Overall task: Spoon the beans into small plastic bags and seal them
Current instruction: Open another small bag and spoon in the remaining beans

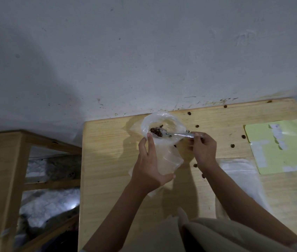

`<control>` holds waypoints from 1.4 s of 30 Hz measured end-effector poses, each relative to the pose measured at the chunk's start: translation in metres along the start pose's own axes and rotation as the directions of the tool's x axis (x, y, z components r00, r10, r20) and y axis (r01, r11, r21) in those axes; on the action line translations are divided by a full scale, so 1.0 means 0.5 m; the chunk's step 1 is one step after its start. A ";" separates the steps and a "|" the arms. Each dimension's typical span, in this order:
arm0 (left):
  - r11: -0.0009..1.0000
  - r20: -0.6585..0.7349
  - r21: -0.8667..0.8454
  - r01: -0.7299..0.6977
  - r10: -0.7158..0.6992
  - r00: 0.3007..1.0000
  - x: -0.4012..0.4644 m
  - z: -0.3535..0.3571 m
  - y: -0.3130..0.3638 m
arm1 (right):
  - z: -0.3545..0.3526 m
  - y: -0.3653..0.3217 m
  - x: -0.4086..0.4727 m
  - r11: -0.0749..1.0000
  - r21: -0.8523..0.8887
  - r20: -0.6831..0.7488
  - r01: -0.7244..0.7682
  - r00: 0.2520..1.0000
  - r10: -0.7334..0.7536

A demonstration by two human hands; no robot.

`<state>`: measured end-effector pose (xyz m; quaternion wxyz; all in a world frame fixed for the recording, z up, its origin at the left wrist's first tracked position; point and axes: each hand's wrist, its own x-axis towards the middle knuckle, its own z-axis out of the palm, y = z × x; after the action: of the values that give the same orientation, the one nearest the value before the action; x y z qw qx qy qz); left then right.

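Observation:
My left hand (148, 168) grips a small clear plastic bag (165, 155) and holds its mouth open above the wooden table (111, 160). In my right hand (203, 147) I pinch the handle of a clear plastic spoon (178, 134). The spoon's bowl, loaded with brown beans (156, 132), sits in the bag's open mouth. A few more beans lie deeper inside the bag.
Loose beans (232, 145) are scattered over the table to the right. A pale yellow-green sheet (280, 146) lies at the right edge, with flat clear bags (238, 171) beside my right forearm. A wooden shelf frame (7, 179) stands to the left. A wall runs behind the table.

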<state>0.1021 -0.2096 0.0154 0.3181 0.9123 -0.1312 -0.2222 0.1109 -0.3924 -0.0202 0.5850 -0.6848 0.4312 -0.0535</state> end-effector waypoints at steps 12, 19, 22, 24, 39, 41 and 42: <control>1.000 -0.001 -0.011 0.027 -0.027 1.000 -0.006 0.001 -0.001 | -0.007 -0.028 -0.010 0.974 0.209 -0.042 -0.085 0.995 0.096; 0.999 -0.007 -0.014 0.034 -0.034 0.999 -0.004 -0.004 -0.001 | -0.085 -0.072 -0.016 0.970 0.234 -0.032 0.072 0.997 -0.067; 0.999 -0.002 -0.021 0.049 -0.049 0.999 -0.002 -0.009 0.000 | -0.112 -0.082 -0.027 0.968 0.213 -0.022 0.136 0.991 -0.134; 0.998 0.004 -0.020 0.056 -0.056 0.998 -0.002 -0.009 0.000 | -0.122 -0.082 -0.039 0.970 0.177 -0.020 0.169 0.985 -0.169; 0.997 -0.017 -0.009 0.070 -0.070 0.997 -0.009 0.000 0.006 | -0.111 -0.072 -0.092 0.775 -0.044 -0.069 0.630 0.772 -0.632; 0.998 -0.020 -0.001 0.064 -0.064 0.998 -0.010 -0.001 0.009 | -0.099 -0.070 -0.077 0.759 -0.096 -0.128 0.644 0.748 -0.651; 0.998 -0.018 0.007 0.057 -0.057 0.998 -0.011 -0.001 0.010 | -0.091 -0.070 -0.070 0.736 -0.146 -0.136 0.661 0.724 -0.676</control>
<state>0.0969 -0.2111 0.0206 0.3093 0.9188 -0.1032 -0.2224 0.0814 -0.4060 0.0386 0.4546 -0.8111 0.2082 -0.3035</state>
